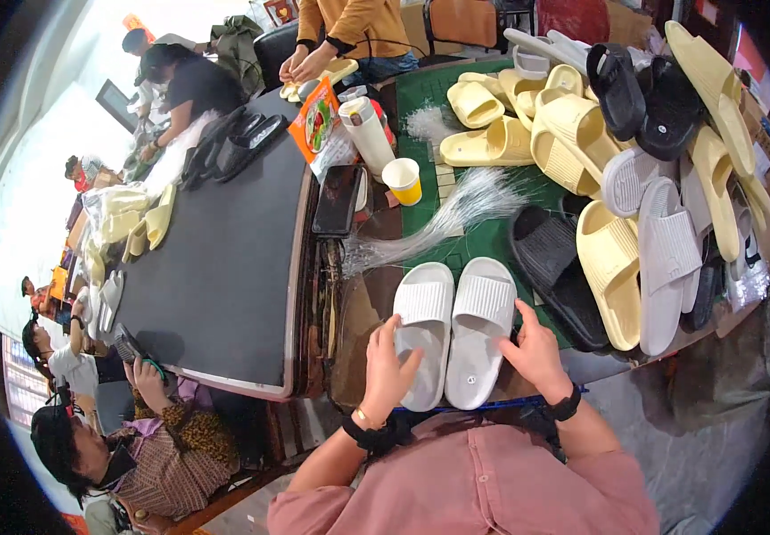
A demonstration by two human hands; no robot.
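Two light grey slide slippers lie side by side in front of me, toes pointing away. My left hand (385,367) is at the outer edge of the left grey slipper (423,334), its thumb over the footbed and its fingers along the side. In the same way, my right hand (535,355) takes the outer edge of the right grey slipper (478,343) between thumb and fingers. The undersides of both slippers are hidden. A bundle of clear plastic strands (456,214) lies just beyond the pair.
Cream slippers (612,276), black slippers (554,267) and grey slippers (670,259) are heaped at the right. A phone (338,198), yellow-white paper cup (403,181) and white bottle (367,134) stand left of the strands. People work around the dark table (233,259).
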